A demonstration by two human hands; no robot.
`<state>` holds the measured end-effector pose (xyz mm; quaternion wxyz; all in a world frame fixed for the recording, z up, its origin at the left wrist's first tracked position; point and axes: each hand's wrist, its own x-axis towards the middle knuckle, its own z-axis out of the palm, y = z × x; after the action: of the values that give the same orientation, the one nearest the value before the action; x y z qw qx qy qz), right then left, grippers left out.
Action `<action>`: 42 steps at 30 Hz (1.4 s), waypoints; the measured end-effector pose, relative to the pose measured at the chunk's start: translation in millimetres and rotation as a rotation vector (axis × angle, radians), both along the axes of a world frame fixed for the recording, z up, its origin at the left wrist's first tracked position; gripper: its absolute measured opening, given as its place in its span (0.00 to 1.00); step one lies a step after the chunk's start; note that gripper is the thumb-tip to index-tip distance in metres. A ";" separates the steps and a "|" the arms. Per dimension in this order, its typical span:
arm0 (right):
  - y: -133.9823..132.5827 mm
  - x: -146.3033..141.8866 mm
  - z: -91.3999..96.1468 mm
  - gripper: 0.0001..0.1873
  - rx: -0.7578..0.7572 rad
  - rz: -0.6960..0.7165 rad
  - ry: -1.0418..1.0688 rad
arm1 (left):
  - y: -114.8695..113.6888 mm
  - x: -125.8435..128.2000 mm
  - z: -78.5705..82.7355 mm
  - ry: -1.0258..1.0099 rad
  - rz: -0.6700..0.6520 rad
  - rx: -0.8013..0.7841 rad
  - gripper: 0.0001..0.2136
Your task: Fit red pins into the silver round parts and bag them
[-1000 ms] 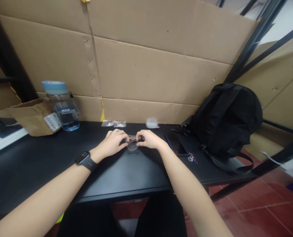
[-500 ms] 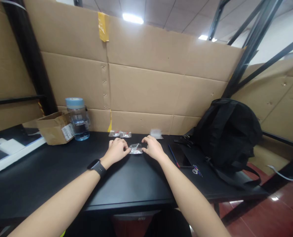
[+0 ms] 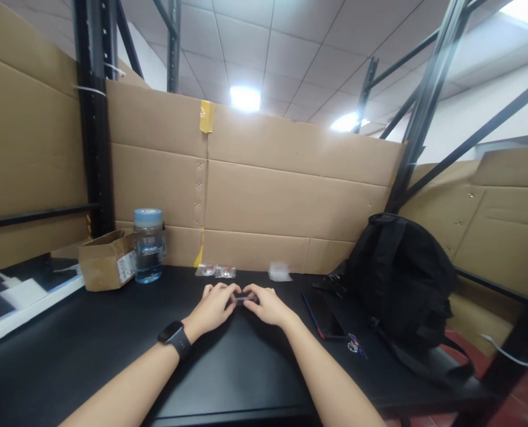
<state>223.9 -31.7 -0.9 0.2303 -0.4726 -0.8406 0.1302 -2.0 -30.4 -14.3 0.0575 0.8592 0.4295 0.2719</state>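
My left hand (image 3: 214, 306) and my right hand (image 3: 266, 305) rest on the black table (image 3: 90, 344), fingertips meeting over a small clear plastic bag (image 3: 245, 298). Both hands pinch the bag between them, and it is mostly hidden by my fingers. A dark watch sits on my left wrist (image 3: 175, 338). Two more small clear bags with red bits (image 3: 216, 271) lie behind the hands by the cardboard wall. A small stack of clear bags (image 3: 280, 271) lies to their right.
A water bottle with a blue lid (image 3: 148, 245) and an open cardboard box (image 3: 106, 259) stand at the back left. A black backpack (image 3: 401, 284) leans at the right, with a dark phone (image 3: 323, 314) and a lanyard beside it. Cardboard sheets (image 3: 290, 196) wall off the table.
The camera has tilted upward, showing the ceiling. My hands have closed together over the small bag, which lay more exposed between them half a second ago.
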 end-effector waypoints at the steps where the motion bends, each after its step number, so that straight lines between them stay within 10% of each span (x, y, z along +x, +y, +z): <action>1: 0.5 0.2 1.1 0.15 -0.004 -0.013 0.037 | 1.2 -0.3 -0.4 -0.020 0.025 -0.003 0.13; 11: 2.5 2.4 2.6 0.13 0.059 0.102 -0.152 | 0.7 1.2 4.6 -0.001 0.118 0.017 0.11; 23: 52.9 -29.0 3.1 0.21 0.142 -0.230 -0.550 | 19.3 -35.8 5.7 0.172 0.173 -0.063 0.16; 31: 113.0 -41.7 3.9 0.20 0.086 -0.348 -0.543 | 20.1 -36.9 10.9 0.145 0.173 -0.017 0.11; 42: 92.7 -9.4 13.5 0.21 0.047 -0.306 -0.392 | 25.3 -39.2 17.6 0.153 0.143 -0.015 0.09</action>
<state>214.5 61.0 12.6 0.0909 -0.6052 -0.7906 -0.0198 -41.2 -5.1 3.4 0.0112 0.8442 0.4948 0.2056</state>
